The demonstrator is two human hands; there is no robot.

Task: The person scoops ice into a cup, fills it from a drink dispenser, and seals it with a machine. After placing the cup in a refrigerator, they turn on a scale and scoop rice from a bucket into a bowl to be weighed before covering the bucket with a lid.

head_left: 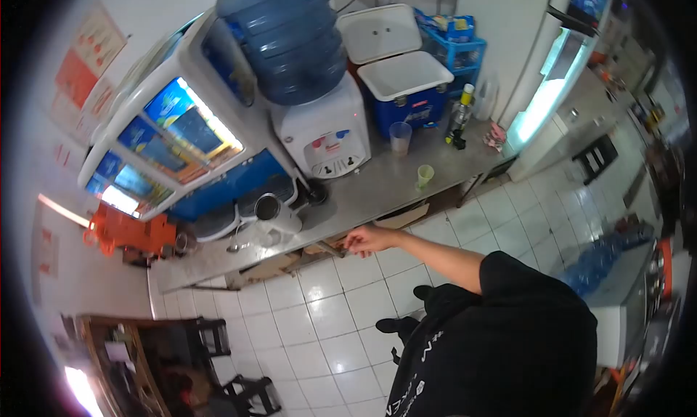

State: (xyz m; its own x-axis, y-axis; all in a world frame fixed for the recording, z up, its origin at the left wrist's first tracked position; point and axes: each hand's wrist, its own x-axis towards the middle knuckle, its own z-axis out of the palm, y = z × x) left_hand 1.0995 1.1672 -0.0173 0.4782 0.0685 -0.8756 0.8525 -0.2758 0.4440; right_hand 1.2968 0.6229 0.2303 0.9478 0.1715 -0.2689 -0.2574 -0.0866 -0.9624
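My right hand reaches out at the front edge of the metal counter, its fingers loosely curled and slightly apart. I see nothing held in it. Left of it on the counter stands a metal pitcher, with a spoon lying further left. On the other side, a small pale-green cup sits near the counter edge. Behind that cup is a clear plastic cup. My left hand is out of view.
A water dispenser with a large blue bottle, a blue cooler box with its lid up, and a lit display cabinet line the counter. A yellow-capped bottle stands right. Black stools are on the tiled floor.
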